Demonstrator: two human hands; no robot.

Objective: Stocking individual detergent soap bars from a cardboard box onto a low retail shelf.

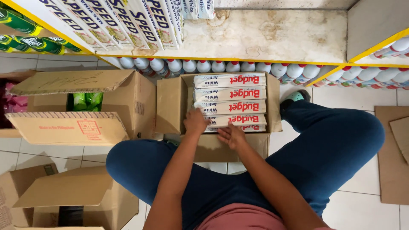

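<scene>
Through the head camera I see a stack of long white wrapped bars (230, 100) lying in rows inside an open cardboard box (170, 104) on the tiled floor (358, 208), straight ahead between the knees. My left hand (195, 122) lies on the near left end of the stack, fingers curled down over the front bars; it presses on them, but I cannot tell whether it truly clasps one. My right hand (231, 135) sits just beside it at the front edge of the box, fingers bent against the nearest bar, and whether it has a real hold is hidden from me too. The box stands just in front of a low shelf (264, 34) whose bare top is stained, with a row of white bottles (204, 66) with red caps underneath. To the left stands a second open carton (85, 106) holding green packets (87, 101), and a further carton (64, 200) sits at lower left. Flat cardboard (390, 153) lies on the tiles at right. My legs in blue trousers (336, 140) spread around the box.
</scene>
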